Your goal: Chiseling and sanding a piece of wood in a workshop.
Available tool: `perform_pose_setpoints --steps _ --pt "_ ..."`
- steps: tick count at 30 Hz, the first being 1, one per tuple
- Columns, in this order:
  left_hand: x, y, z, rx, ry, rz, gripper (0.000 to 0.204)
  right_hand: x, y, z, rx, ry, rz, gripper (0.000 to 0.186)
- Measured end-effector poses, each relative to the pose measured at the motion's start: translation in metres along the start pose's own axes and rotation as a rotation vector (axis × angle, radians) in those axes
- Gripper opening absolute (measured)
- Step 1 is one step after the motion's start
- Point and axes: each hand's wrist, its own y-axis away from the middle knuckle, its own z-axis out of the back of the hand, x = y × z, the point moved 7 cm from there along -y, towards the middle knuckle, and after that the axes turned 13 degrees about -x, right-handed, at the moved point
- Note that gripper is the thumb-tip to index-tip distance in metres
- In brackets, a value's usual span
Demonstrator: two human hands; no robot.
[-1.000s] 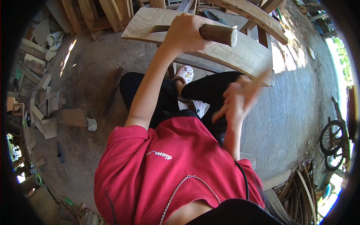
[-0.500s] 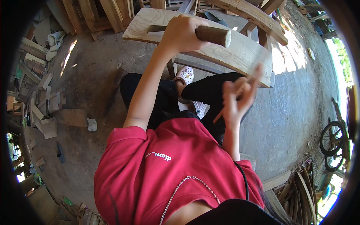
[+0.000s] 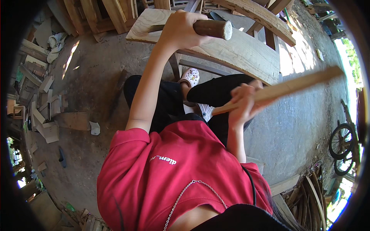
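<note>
Head view: the left hand (image 3: 181, 29) wraps its fingers around a round wooden handle (image 3: 212, 29) at upper centre, resting on a curved plank (image 3: 246, 52), while the right hand (image 3: 243, 106), centre right, grips a flat wooden stick (image 3: 293, 86) slanting toward the upper right.

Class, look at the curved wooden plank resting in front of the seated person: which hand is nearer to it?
Left. The left hand grips a round wooden handle directly over the curved plank. The right hand holds a flat wooden stick lower down, clear of the plank's near edge.
</note>
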Motion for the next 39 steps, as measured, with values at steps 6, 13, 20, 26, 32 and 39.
perform_pose_setpoints --steps 6,13,20,26,32,39 --pt "0.016 0.005 0.005 0.094 -0.11 -0.043 0.03 -0.015 0.014 -0.022 0.487 0.544 0.118 0.077" --pt "0.028 0.002 0.007 0.163 -0.173 -0.009 0.027 -0.031 0.034 -0.051 0.712 0.634 0.204 0.073" --pt "0.051 -0.003 0.025 0.003 -0.116 -0.063 0.023 -0.039 0.037 -0.037 0.25 0.28 -0.127 0.087" --pt "0.071 -0.007 0.046 0.072 -0.233 0.044 0.031 -0.041 0.045 -0.053 0.616 0.604 -0.279 0.074" --pt "-0.012 0.0 0.034 -0.054 -0.042 -0.169 0.035 0.003 -0.005 -0.012 0.204 0.478 -0.168 0.08" --pt "-0.061 0.022 -0.047 0.274 0.048 -0.226 0.032 0.058 -0.029 0.009 0.024 0.139 0.141 0.068"
